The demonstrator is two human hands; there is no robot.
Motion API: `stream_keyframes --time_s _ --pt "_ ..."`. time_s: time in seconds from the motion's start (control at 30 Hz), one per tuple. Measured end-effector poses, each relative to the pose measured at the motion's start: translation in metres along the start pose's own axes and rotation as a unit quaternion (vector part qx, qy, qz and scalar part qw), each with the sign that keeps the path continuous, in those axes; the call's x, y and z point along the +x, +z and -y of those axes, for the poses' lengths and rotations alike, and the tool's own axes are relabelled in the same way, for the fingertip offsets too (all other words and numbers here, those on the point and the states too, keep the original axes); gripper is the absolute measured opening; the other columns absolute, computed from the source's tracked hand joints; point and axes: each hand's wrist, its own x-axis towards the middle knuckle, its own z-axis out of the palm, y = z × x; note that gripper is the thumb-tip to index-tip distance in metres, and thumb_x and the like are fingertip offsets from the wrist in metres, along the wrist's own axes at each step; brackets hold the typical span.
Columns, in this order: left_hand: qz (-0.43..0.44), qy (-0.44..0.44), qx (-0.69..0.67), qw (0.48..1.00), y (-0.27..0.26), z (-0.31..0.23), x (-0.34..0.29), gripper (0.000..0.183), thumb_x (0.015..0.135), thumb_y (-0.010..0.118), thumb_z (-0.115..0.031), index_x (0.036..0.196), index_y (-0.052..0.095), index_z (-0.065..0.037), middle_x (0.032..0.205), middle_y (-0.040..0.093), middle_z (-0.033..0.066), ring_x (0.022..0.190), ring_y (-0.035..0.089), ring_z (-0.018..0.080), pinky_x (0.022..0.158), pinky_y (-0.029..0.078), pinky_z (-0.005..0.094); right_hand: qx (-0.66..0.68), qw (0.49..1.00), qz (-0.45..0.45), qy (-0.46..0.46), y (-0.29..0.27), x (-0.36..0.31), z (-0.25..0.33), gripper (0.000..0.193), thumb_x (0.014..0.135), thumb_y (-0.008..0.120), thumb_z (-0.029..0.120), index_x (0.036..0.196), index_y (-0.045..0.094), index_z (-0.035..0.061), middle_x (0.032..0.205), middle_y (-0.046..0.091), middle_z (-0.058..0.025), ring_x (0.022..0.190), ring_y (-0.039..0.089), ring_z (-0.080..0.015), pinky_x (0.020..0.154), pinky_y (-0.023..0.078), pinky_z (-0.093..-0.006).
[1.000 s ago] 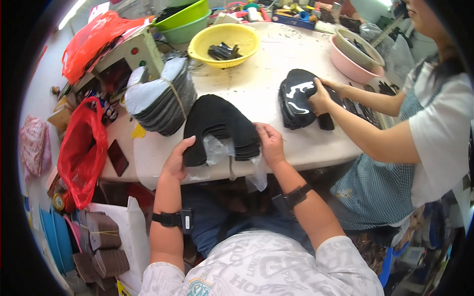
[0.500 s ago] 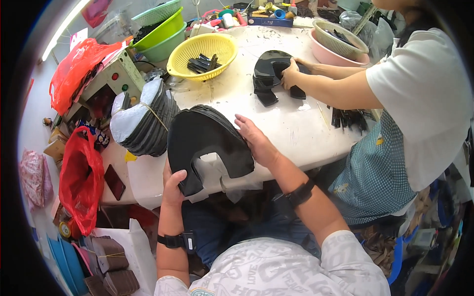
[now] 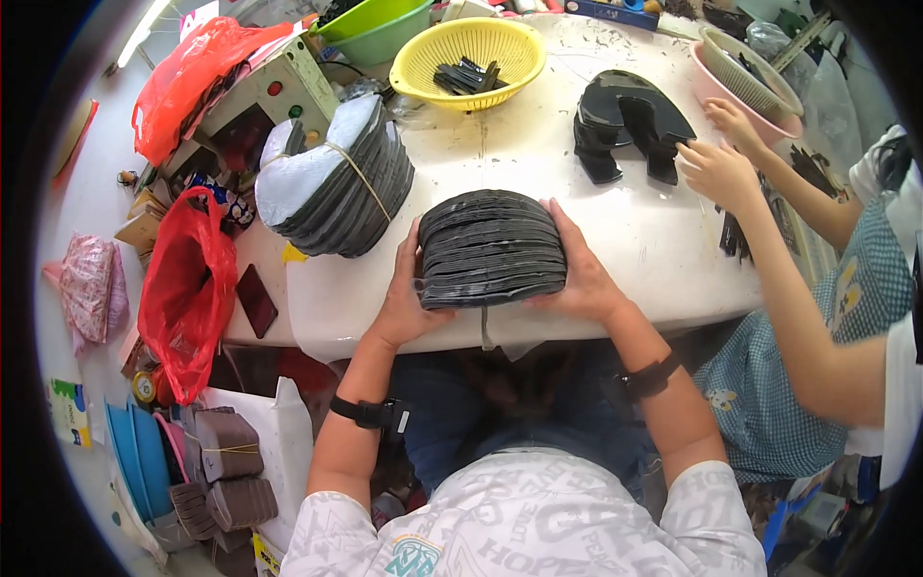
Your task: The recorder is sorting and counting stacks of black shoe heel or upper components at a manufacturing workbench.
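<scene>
Between my two hands is a thick stack of black curved sheets, tipped so its layered edges show. Its sheets were U-shaped when their flat face was visible. My left hand presses the left end and my right hand the right end, near the table's front edge. To the left stands another U-shaped stack, black with a pale top sheet, tied with a thin band. At the far right, a smaller group of glossy black curved pieces lies near a co-worker's hands.
A yellow basket with black strips stands at the back of the white table. Left are a red plastic bag, a dark phone and a metal control box. A pink basin sits back right. The co-worker sits close on my right.
The stack in my hands has turned from its flat face to its layered edges, and my right hand now presses its end. The co-worker's hands have come off the glossy pieces. The view has shifted.
</scene>
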Motion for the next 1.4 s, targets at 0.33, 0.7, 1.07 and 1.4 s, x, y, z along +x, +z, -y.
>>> stream_keyframes --time_s 0.33,0.7,1.07,1.4 --pt "-0.008 -0.072 -0.061 0.996 0.007 0.017 -0.002 0.134 0.059 0.087 -0.004 0.161 0.001 -0.006 0.151 0.034 0.0205 0.142 0.037 0.0348 0.117 0.032 0.0406 0.028 0.995 -0.022 0.096 0.008 0.0 0.002 0.128 0.057 0.095 0.018 0.158 0.017 0.0021 0.154 0.036 -0.025 0.143 0.036 -0.039 0.118 0.034 -0.0426" --pt "0.013 -0.118 -0.025 0.993 -0.001 0.02 0.002 0.135 0.058 0.094 -0.007 0.16 0.005 0.0 0.159 0.027 0.0213 0.145 0.033 0.0308 0.119 0.03 0.0383 -0.081 0.985 0.036 0.149 -0.01 -0.003 0.018 0.121 0.061 0.093 0.027 0.152 0.023 -0.0111 0.147 0.044 -0.0291 0.14 0.038 -0.0448 0.12 0.023 -0.0521" --pt "-0.003 -0.126 -0.035 0.991 0.0 0.011 0.003 0.131 0.058 0.093 -0.003 0.159 0.011 -0.001 0.154 0.037 0.0166 0.141 0.039 0.0268 0.119 0.032 0.0366 -0.23 0.972 0.014 0.044 -0.011 -0.031 0.008 0.097 0.079 0.079 0.046 0.146 0.037 -0.011 0.148 0.045 -0.028 0.139 0.041 -0.0408 0.119 0.026 -0.053" --pt "-0.05 -0.144 -0.064 0.986 0.003 0.009 0.003 0.087 0.077 0.082 -0.021 0.15 0.039 0.0 0.142 0.052 0.0155 0.131 0.05 0.025 0.111 0.039 0.0366 -0.238 0.97 -0.053 -0.024 -0.004 -0.035 0.012 0.062 0.083 0.079 0.033 0.13 0.06 -0.0025 0.121 0.065 -0.0212 0.112 0.062 -0.0401 0.098 0.048 -0.0452"
